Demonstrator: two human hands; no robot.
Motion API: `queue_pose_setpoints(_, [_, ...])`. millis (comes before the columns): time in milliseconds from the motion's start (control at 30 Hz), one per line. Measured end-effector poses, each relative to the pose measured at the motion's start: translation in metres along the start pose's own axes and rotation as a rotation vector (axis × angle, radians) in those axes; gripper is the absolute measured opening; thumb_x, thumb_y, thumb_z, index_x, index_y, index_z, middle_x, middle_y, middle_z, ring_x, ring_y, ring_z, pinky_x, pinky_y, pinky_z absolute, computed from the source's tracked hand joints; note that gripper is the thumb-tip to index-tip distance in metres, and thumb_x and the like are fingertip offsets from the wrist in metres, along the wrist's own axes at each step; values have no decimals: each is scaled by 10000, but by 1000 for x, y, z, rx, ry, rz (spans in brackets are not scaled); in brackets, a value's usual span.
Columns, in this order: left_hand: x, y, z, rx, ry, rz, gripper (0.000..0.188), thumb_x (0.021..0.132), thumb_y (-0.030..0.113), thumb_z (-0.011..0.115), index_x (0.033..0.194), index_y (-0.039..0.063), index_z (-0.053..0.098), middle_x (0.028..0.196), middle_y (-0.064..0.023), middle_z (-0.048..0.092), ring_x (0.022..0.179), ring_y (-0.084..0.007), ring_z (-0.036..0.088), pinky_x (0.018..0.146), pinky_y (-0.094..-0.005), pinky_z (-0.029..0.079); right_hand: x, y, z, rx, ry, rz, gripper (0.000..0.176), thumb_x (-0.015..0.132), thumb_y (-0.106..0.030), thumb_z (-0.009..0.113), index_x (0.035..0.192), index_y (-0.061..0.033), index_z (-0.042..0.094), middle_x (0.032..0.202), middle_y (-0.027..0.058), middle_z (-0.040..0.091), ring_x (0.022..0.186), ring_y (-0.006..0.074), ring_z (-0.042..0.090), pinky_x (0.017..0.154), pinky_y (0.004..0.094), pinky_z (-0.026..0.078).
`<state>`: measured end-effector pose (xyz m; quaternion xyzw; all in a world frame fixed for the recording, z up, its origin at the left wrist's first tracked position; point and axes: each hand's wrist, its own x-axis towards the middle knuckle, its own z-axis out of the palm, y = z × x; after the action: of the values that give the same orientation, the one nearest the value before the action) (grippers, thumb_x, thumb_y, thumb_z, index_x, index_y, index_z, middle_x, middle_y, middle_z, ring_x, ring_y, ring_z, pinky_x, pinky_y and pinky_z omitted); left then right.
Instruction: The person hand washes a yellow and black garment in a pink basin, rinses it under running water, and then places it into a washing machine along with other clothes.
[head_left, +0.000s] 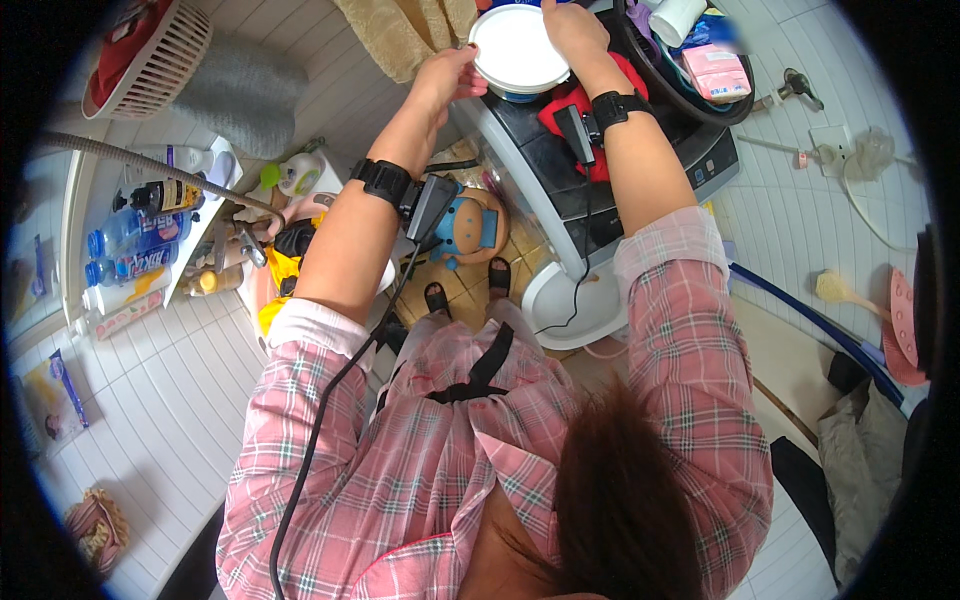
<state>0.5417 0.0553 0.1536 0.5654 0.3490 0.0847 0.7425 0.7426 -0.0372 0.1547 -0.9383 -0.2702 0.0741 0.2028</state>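
A round tub with a white lid (519, 49) is at the top centre, over the far edge of a dark-topped washing machine (536, 157). My left hand (450, 79) is at the tub's left side, its fingers against the rim. At the upper right of the lid is my right hand (576, 34), its fingertips at the rim and partly cut off by the picture's edge. A red cloth (555, 116) lies on the machine beneath my right forearm. Both forearms wear black straps with small devices and cables.
To the right, a dark basin (739, 112) holds a pink packet (716, 73) and a white container. A white shelf (191, 247) with several bottles is on the left. Below stand a blue-and-brown cartoon stool (469, 225) and a white basin (551, 330). A yellowish towel (405, 37) hangs ahead.
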Motion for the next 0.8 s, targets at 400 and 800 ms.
queue_pose_setpoints(400, [-72, -3, -5, 7, -49, 113, 223, 906, 224, 667, 924, 31, 558, 761, -74, 648, 674, -139, 676, 632, -252, 572, -70, -14, -46, -48, -91, -184, 603, 990, -562, 368, 1049, -58, 693, 995, 183, 693, 957, 348, 656, 821, 424, 504])
queue_pose_setpoints(800, [-285, -128, -47, -197, -211, -150, 182, 884, 116, 701, 845, 53, 534, 719, -21, 643, 587, -70, 615, 514, -188, 476, -344, 25, 9, 575, -404, 197, 560, 910, -556, 596, 948, -13, 731, 798, 121, 708, 752, 156, 643, 730, 303, 492])
